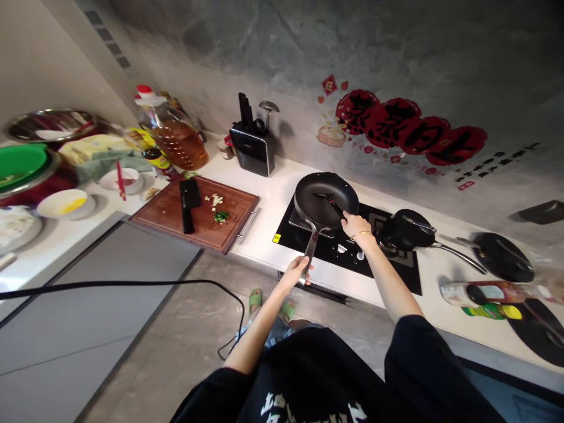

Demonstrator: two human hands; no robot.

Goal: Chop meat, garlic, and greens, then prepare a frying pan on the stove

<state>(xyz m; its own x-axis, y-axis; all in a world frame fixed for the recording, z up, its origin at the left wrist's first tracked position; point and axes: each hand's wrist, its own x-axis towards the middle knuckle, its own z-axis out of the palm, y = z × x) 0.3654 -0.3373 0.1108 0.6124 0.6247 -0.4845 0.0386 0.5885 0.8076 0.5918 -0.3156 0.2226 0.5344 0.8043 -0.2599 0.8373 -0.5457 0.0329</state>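
Note:
A black frying pan point(308, 205) sits tilted over the left burner of the black gas hob point(286, 232). My left hand point(296, 273) is closed around its metal handle point(312, 244), near the end. In my right hand point(356, 227) is a black spatula point(337, 207) with a touch of red on its handle. The spatula's head rests inside the pan or just above it; I cannot tell which. Apart from the spatula, no food shows in the pan.
Left of the hob lies a wooden cutting board point(165, 205) with a cleaver point(188, 205), chopped garlic and greens. Behind stand a knife block point(253, 151) and an oil bottle point(176, 138). A black saucepan point(408, 230) occupies the right burner, its handle jutting right. Bottles point(489, 292) lie farther right.

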